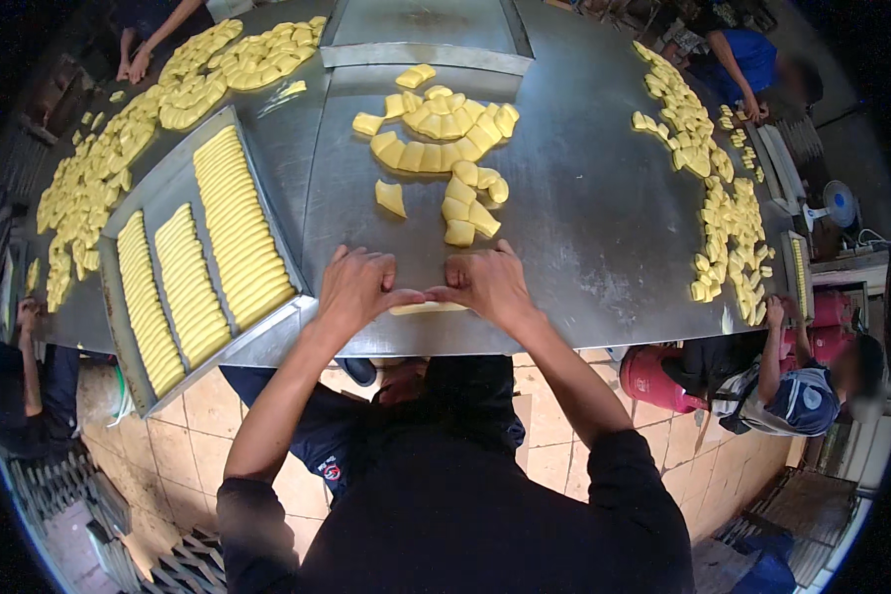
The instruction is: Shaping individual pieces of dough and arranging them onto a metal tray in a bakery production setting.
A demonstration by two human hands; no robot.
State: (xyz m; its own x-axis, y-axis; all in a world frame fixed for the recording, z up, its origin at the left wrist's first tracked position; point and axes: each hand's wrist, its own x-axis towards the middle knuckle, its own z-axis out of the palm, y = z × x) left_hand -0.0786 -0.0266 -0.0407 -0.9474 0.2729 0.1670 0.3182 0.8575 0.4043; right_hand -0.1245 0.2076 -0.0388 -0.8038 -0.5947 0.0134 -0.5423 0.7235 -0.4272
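In the head view, the step in hand looked to be the shaping of one strip of yellow dough [429, 309], most likely by pressing or rolling it under the thumbs. It lay on the metal table [584, 218], at the lower centre of the frame, close to the near edge. The left hand [356, 282] and the right hand [488, 282] stood over it side by side, their thumbs pointing inward and all but meeting above its middle. Each grip was loosely bent, neither spread flat nor made into a fist; with the undersides of the hands out of sight, I could not tell how far the fingers had closed or whether they had hold of the strip's ends. As I judged it, the next move called for light, even pressure from both sides, so that the dough would not thin at one end.

As for its looks, the strip was pale yellow, slim and nearly straight, lying crosswise in the frame, its top edge partly covered by the thumbs. It was narrower than the blocky cut dough pieces [426, 155] at upper centre, and paler than the smooth, plump rolls [238, 218] lined in three rows in the tray [166, 183] at left.
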